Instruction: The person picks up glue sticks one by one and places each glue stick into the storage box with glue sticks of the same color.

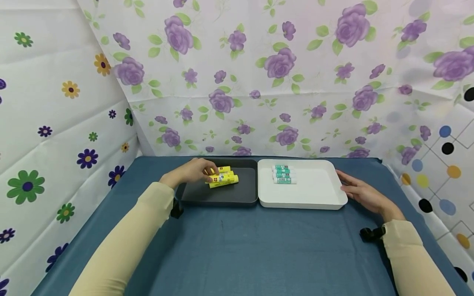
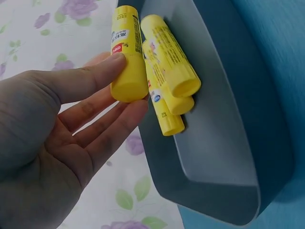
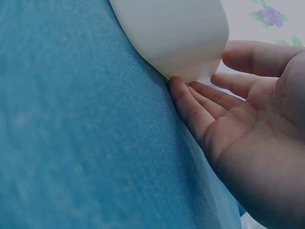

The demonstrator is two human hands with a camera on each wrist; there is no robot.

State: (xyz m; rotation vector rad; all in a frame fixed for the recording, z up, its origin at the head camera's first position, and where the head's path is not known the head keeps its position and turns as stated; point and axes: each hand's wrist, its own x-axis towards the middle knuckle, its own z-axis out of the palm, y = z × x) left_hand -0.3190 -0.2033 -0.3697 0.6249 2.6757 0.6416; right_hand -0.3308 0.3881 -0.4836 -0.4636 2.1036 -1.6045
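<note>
My left hand [image 1: 192, 169] is over the left part of a dark grey tray [image 1: 244, 185]. Between thumb and fingers it pinches a yellow glue stick [image 2: 128, 52], raised beside several more yellow glue sticks [image 2: 174, 62] that lie heaped in that tray. At the far right, my right hand [image 1: 364, 197] touches the right end of a white tray [image 1: 318, 183] with its fingertips, the fingers fairly straight. Inside the white tray, several small green-and-white sticks [image 1: 284, 174] lie in a row toward its left side.
Both trays stand side by side near the back edge of a table under a blue cloth [image 1: 259, 250]. A flowered curtain [image 1: 237, 82] hangs close behind them, with patterned sheets at left and right. Dark wrist mounts [image 1: 371, 234] sit on both sleeves.
</note>
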